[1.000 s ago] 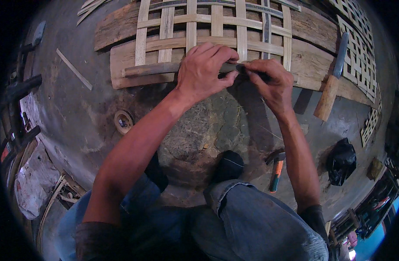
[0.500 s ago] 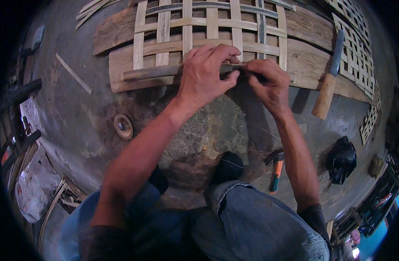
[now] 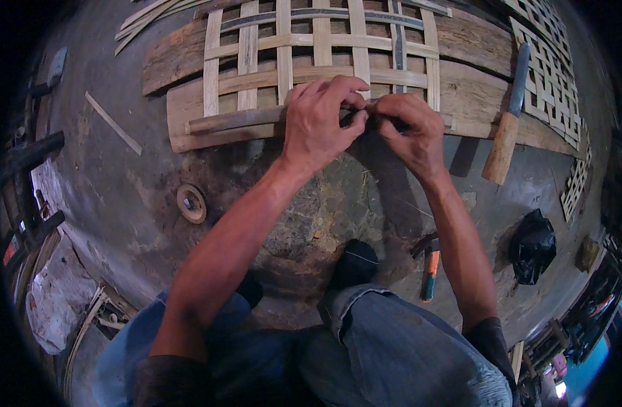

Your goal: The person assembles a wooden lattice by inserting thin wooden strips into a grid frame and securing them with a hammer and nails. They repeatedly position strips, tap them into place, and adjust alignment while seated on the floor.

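Note:
A pale open lattice of flat bamboo strips [image 3: 284, 41], with a few dark strips woven in, lies on wooden planks. Along its near edge runs a flat bamboo slat [image 3: 237, 122], partly covered by my hands. My left hand [image 3: 321, 129] is bent over this edge, thumb and fingertips closing on a bamboo strip there. Close beside it, my right hand [image 3: 414, 132] is closed, its thumb and forefinger pinching at the same spot. A small strip end [image 3: 370, 107] peeks out between the fingertips; the rest of the grip is hidden.
A knife [image 3: 510, 129] with a wooden handle lies on the planks [image 3: 474, 102] at right, beside more woven lattice [image 3: 552, 88]. On the floor are a hammer [image 3: 430, 271], a black plastic bag [image 3: 532, 247], a round ring-like piece [image 3: 191, 203] and a loose strip [image 3: 114, 123].
Both hands stay at the lattice's near edge; their fingertips have drawn closer together, with the right hand slightly further left. The whole view has shifted a little.

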`<state>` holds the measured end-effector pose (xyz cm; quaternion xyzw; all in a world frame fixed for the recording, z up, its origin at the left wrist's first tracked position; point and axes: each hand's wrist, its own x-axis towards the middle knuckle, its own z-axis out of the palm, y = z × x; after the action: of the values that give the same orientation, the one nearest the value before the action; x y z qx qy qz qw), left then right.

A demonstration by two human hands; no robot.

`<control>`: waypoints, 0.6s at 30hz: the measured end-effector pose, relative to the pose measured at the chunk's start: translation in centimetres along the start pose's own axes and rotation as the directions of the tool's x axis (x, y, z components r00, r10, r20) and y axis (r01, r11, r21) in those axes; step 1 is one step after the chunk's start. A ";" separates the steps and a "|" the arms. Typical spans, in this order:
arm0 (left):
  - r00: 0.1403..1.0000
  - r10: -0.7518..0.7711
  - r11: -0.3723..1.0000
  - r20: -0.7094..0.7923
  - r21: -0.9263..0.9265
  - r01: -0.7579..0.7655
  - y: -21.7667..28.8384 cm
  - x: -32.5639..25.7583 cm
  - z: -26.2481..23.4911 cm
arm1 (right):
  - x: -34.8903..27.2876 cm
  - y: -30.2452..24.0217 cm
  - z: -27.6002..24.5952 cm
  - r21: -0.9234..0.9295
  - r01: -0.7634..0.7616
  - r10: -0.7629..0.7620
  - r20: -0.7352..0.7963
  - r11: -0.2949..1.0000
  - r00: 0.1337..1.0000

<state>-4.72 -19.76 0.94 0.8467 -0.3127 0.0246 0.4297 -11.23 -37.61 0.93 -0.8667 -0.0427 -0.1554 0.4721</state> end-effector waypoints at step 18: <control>0.999 0.039 0.999 0.022 -0.032 -0.038 -0.1 0.2 0.6 | -37.8 -7.5 -5.8 -0.393 -0.765 0.567 -0.515 0.510 0.643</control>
<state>-4.70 -20.25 0.58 0.8339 -0.3340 0.0186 0.4389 -50.02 -35.53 -1.79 -0.8749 0.4259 -0.1024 0.2068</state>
